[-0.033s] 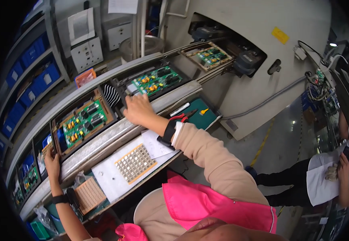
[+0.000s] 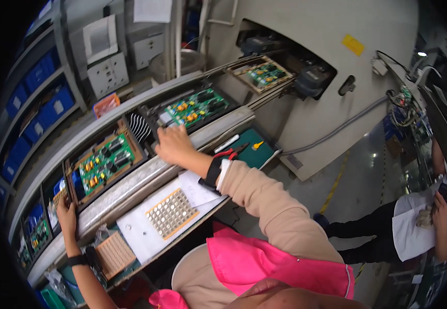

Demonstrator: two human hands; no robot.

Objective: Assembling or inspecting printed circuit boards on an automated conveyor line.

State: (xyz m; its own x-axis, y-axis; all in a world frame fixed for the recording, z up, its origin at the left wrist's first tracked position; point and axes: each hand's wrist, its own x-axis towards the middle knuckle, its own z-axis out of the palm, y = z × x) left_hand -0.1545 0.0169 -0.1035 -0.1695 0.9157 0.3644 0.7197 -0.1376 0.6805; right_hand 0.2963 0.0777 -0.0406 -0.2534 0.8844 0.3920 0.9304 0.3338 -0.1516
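Note:
Along a conveyor rail point(image 2: 182, 154) stand several carriers with green circuit boards. My right hand point(image 2: 176, 147) reaches across the rail, its fingers curled over the near left corner of a dark carrier point(image 2: 228, 109). That carrier bears a green circuit board point(image 2: 195, 107) with yellow and black components. Further left, a brown-framed carrier point(image 2: 137, 149) holds another circuit board point(image 2: 106, 160). At its left end my left hand point(image 2: 67, 216) has its fingers bent round the edge; the fingertips are partly hidden.
On the bench, a tan tray of round silvery parts point(image 2: 172, 212) lies on a white sheet, beside a brown perforated tray point(image 2: 114, 253). Red-handled pliers point(image 2: 231, 152) rest on a green mat. Another carrier point(image 2: 262, 74) sits by the machine opening. A person point(image 2: 424, 216) stands at the right.
The view has shifted slightly, so the scene sits a little further left. Both hands keep their places at the carriers.

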